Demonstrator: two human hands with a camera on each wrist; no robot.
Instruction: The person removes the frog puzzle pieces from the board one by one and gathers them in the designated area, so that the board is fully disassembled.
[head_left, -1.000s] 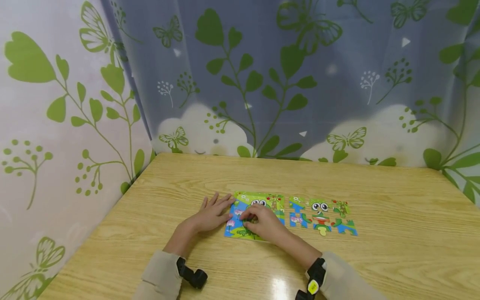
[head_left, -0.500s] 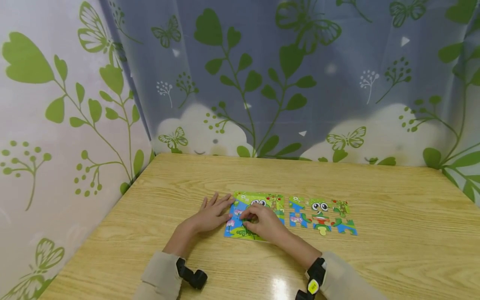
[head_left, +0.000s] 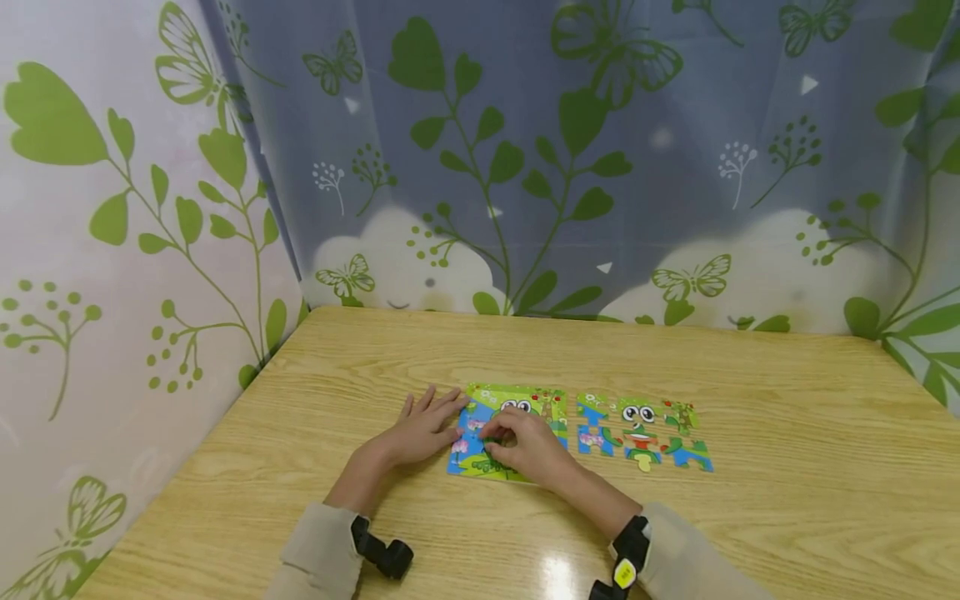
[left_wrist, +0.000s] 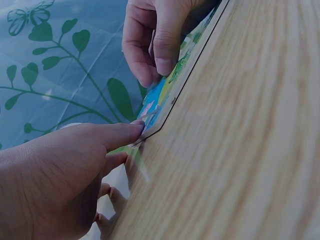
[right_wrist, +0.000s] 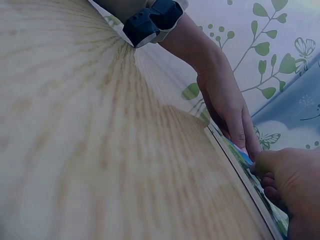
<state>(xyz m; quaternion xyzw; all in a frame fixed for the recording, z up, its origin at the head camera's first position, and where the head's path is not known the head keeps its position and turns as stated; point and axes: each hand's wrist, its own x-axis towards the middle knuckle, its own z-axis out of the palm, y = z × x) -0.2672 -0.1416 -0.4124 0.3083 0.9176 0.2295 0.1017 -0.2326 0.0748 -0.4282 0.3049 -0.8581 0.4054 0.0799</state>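
A frog jigsaw board (head_left: 555, 404) lies flat on the wooden table. My left hand (head_left: 420, 429) rests at its left edge with fingers spread, and in the left wrist view the thumb (left_wrist: 117, 135) touches the board's corner. Over the board's middle is my right hand (head_left: 528, 446), its fingers curled and the fingertips down at the picture. Whether a puzzle piece is between thumb and forefinger is hidden. Several loose puzzle pieces lie right of the board, among them one with the frog's eyes (head_left: 638, 413) and one with a red mouth (head_left: 642, 444).
The light wooden table (head_left: 810, 433) extends on every side of the puzzle. A patterned cloth (head_left: 465, 167) with leaves and butterflies hangs behind it, and another (head_left: 112, 275) at the left. Each wrist wears a black camera mount (head_left: 382, 548).
Both hands stay in place on the board, and the loose pieces have not moved. Only the head view has shifted very slightly.
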